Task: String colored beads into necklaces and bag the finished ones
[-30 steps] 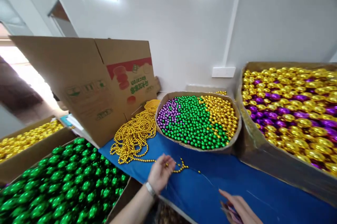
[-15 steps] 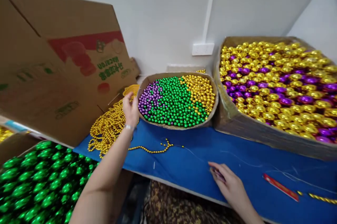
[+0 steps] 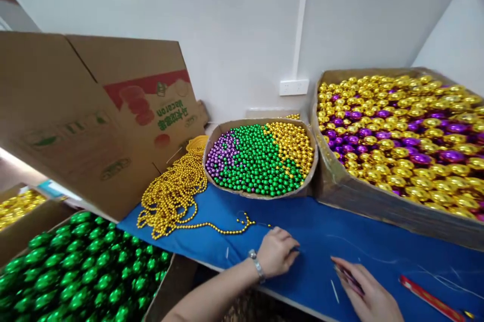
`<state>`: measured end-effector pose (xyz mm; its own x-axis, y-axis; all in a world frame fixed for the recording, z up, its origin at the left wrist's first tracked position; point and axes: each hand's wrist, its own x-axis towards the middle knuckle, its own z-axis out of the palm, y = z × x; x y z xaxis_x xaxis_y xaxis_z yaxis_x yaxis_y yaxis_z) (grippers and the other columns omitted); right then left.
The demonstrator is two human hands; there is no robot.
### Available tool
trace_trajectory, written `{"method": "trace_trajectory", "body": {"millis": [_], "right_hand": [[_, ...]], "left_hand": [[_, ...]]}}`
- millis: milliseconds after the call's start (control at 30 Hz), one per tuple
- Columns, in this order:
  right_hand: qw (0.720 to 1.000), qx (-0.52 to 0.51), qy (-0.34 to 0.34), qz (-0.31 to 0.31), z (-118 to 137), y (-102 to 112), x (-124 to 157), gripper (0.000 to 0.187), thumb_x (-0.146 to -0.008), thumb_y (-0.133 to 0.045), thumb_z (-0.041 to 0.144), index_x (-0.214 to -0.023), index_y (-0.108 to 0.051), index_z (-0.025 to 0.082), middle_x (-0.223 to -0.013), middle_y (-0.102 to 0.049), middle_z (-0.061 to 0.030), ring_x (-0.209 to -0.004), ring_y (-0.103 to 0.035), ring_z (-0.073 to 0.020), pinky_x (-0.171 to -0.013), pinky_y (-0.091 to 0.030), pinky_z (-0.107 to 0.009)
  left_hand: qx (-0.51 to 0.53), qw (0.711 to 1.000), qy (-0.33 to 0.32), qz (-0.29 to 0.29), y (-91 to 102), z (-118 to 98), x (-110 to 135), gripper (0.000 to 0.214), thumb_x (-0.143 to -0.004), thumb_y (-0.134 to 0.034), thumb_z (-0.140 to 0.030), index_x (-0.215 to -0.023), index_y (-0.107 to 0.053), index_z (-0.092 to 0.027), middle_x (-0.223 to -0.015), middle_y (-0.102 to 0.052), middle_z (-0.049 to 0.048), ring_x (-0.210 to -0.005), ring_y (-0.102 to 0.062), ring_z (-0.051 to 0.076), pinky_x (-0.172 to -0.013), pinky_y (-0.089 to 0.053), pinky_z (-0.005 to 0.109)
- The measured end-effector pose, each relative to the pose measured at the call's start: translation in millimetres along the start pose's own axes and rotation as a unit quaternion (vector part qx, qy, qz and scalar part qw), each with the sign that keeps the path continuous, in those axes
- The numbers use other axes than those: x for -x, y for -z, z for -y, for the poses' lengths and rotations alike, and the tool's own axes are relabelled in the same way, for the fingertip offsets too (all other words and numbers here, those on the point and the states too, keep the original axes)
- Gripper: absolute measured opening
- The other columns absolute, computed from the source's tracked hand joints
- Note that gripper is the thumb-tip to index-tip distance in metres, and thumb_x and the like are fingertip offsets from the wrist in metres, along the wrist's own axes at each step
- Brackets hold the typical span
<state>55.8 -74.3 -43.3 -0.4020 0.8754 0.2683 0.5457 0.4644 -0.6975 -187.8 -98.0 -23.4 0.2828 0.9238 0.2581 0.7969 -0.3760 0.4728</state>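
My left hand point(image 3: 278, 252), wearing a silver bracelet point(image 3: 257, 266), is over the blue table with fingers curled in a pinch. It sits just right of the loose end of a gold bead string point(image 3: 223, 231), where a thin thread runs under it. What the fingers hold is hidden. My right hand point(image 3: 368, 289) is closed around a slim dark purple tool point(image 3: 351, 280), its kind unclear. A short white strip point(image 3: 335, 292) lies beside it. The gold string trails from a heap of gold bead strands point(image 3: 172, 191) at the left.
A low cardboard tray point(image 3: 260, 195) holds purple, green and gold beads. To its right stands a large box point(image 3: 351, 188) of gold and purple beads. Left are a printed carton point(image 3: 151, 125) and large green beads point(image 3: 71, 271). A red packet point(image 3: 431, 299) lies at the right on blue cloth.
My left hand has moved from the gold heap beside the bead tray, right and toward me, to the string's end. My right hand still holds the tool. The view has shifted.
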Motion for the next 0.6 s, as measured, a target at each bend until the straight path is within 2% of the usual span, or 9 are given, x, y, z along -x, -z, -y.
{"method": "trace_trajectory", "body": {"millis": [67,133,200,333,467,600], "right_hand": [[0.999,0.031,0.003,-0.015,2,6,7,0.028,-0.085,-0.040,0.036,-0.105,-0.056,0.044,-0.088,-0.066,-0.0042,-0.074,-0.067,-0.0225,-0.058,-0.055,-0.030],[0.998,0.069,-0.007,0.002,9,14,17,0.032,-0.088,-0.033,0.032,-0.107,-0.057,0.039,-0.089,-0.066,-0.0059,-0.076,-0.067,-0.0215,-0.061,-0.055,-0.030],[0.994,0.098,-0.031,0.025,13,23,26,0.032,-0.087,-0.035,0.027,-0.107,-0.060,0.031,-0.092,-0.065,-0.0053,-0.080,-0.066,-0.0184,-0.068,-0.055,-0.027],[0.979,0.178,-0.088,0.039,1,44,35,0.033,-0.085,-0.041,0.018,-0.108,-0.061,0.029,-0.096,-0.065,-0.0011,-0.083,-0.065,-0.0127,-0.073,-0.052,-0.022],[0.955,0.256,-0.149,0.015,-26,67,19,0.032,-0.087,-0.046,0.017,-0.115,-0.058,0.027,-0.108,-0.060,-0.0050,-0.085,-0.065,-0.0148,-0.071,-0.053,-0.025],[0.948,0.272,-0.161,0.022,-43,77,-14,0.027,-0.089,-0.053,0.024,-0.115,-0.055,0.019,-0.110,-0.059,-0.0062,-0.084,-0.062,-0.0151,-0.072,-0.053,-0.032]], "left_hand": [[-0.004,1.000,-0.003,0.007,-4.0,-5,0,0.021,-0.082,-0.052,-0.029,-0.101,-0.062,-0.028,-0.092,-0.066,0.0097,-0.087,-0.059,0.024,-0.075,-0.049,0.038],[0.011,1.000,-0.003,0.007,-7.0,-10,1,0.022,-0.084,-0.049,-0.026,-0.103,-0.061,-0.028,-0.093,-0.065,0.0112,-0.088,-0.057,0.026,-0.076,-0.048,0.042],[0.030,1.000,-0.003,0.006,-9.8,-12,0,0.024,-0.086,-0.044,-0.022,-0.104,-0.060,-0.026,-0.094,-0.063,0.0118,-0.089,-0.056,0.027,-0.077,-0.047,0.045],[0.030,0.999,-0.013,-0.002,-17.1,-10,-7,0.021,-0.088,-0.043,-0.022,-0.101,-0.060,-0.023,-0.095,-0.062,0.0084,-0.090,-0.055,0.023,-0.078,-0.047,0.041],[0.026,0.999,-0.039,-0.008,-24.2,-22,-12,0.020,-0.088,-0.044,-0.022,-0.100,-0.061,-0.021,-0.094,-0.063,0.0077,-0.089,-0.055,0.021,-0.078,-0.048,0.038],[0.059,0.997,-0.052,0.002,-29.9,-39,-17,0.021,-0.088,-0.045,-0.023,-0.099,-0.063,-0.021,-0.094,-0.064,0.0075,-0.088,-0.057,0.021,-0.080,-0.048,0.037]]}}
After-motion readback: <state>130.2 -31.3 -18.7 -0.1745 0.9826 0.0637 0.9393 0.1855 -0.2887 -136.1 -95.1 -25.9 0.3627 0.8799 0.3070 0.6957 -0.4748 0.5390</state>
